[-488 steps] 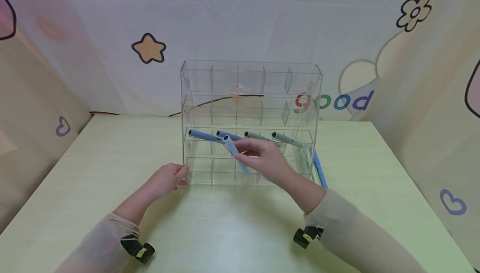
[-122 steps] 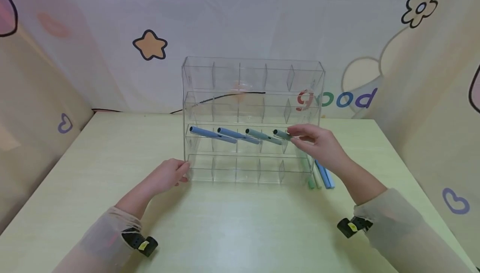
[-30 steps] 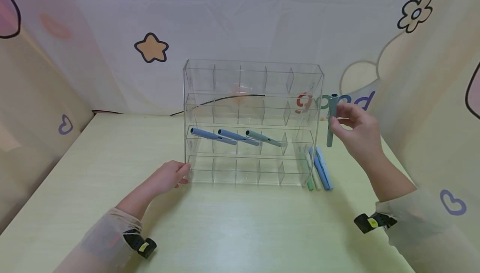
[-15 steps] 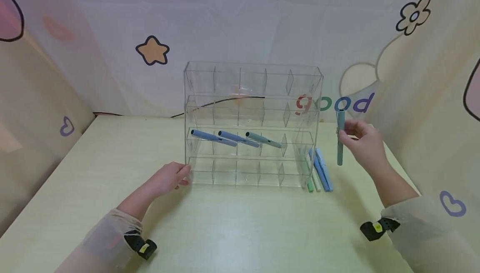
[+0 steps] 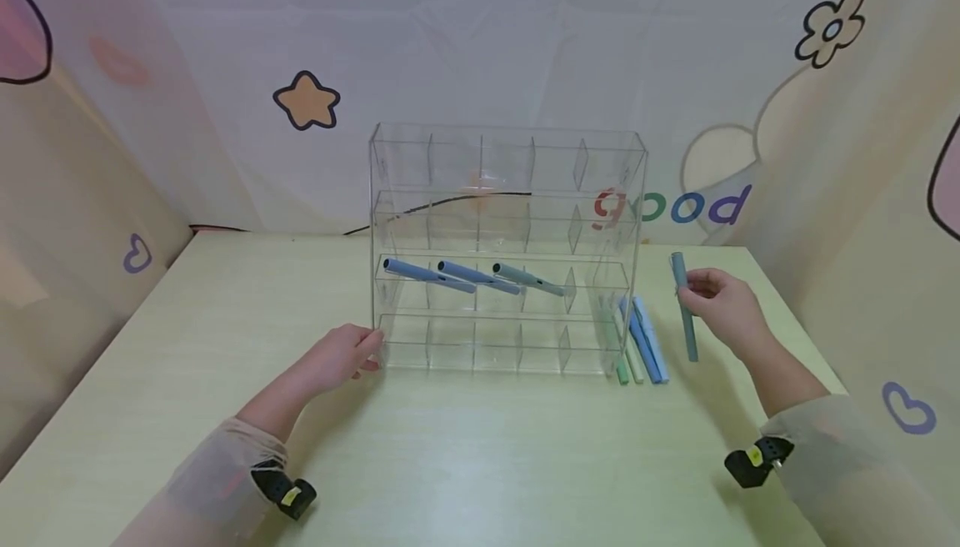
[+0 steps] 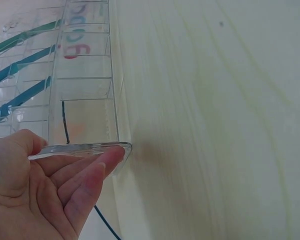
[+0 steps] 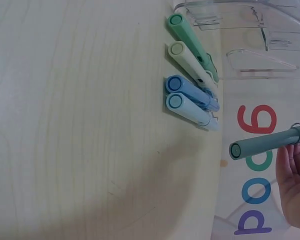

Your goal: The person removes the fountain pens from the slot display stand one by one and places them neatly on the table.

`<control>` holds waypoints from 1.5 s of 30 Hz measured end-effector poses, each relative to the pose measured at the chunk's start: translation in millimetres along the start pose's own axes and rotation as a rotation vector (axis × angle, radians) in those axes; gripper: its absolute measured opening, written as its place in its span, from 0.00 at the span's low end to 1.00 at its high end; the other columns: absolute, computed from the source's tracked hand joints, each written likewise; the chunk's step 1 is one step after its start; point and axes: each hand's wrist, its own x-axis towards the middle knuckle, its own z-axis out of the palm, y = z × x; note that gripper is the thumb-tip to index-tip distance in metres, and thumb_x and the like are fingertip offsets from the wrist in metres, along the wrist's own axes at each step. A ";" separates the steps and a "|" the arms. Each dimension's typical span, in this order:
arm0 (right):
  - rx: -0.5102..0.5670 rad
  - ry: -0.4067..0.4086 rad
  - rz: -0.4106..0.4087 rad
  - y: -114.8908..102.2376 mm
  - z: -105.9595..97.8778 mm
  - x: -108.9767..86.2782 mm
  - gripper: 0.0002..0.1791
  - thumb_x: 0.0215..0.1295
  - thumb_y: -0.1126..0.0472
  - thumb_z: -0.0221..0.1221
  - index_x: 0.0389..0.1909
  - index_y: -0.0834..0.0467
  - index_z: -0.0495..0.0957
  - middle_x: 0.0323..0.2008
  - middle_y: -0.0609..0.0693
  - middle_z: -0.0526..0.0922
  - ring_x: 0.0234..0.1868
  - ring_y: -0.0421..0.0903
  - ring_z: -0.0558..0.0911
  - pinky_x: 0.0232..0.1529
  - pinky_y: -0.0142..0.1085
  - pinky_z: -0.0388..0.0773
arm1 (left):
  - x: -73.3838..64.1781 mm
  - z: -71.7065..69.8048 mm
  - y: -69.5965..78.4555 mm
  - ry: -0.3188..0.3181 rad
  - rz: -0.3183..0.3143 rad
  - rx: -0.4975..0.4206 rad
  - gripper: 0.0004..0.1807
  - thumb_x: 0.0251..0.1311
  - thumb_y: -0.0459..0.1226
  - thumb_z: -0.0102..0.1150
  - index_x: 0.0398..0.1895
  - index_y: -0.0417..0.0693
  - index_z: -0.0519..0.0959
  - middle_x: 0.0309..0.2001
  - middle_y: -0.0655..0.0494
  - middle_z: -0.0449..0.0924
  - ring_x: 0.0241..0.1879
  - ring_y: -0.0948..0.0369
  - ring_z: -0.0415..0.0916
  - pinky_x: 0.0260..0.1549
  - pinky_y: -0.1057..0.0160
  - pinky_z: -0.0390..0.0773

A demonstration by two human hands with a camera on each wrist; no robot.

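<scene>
My left hand (image 5: 339, 358) pinches the lower left side of a clear acrylic rack (image 5: 504, 355), thumb on one face and fingers on the other, as the left wrist view shows. Three marker pens lie slanted in the rack's second tier from the bottom: a blue pen (image 5: 427, 275), another blue pen (image 5: 477, 278) and a grey-green pen (image 5: 527, 278). Right of the rack, my right hand (image 5: 726, 310) grips a teal marker pen (image 5: 686, 313) by its upper part, nearly upright, its lower end pointing down towards the table.
On the table (image 5: 480, 455), along the rack's right side, lie a green pen (image 7: 190, 40), a pale green pen (image 7: 190, 64), a blue pen (image 7: 192, 92) and a light blue pen (image 7: 190, 110) side by side. A printed cloth (image 5: 480, 47) hangs behind the table.
The light blue pen, earlier in my right hand, lies beside the rack. My right hand has lifted the teal pen from the rack, carried it right and lowered it. My left hand stays put.
</scene>
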 end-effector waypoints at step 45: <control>-0.140 -0.323 0.154 32.2 31.1 24.5 0.22 0.68 0.65 0.45 0.56 0.79 0.62 0.49 0.73 0.70 0.40 0.54 0.77 0.39 0.41 0.78 | 5.5 0.7 -4.2 -0.001 -0.009 0.011 0.22 0.71 0.40 0.35 0.50 0.29 0.73 0.48 0.36 0.77 0.39 0.51 0.80 0.37 0.54 0.77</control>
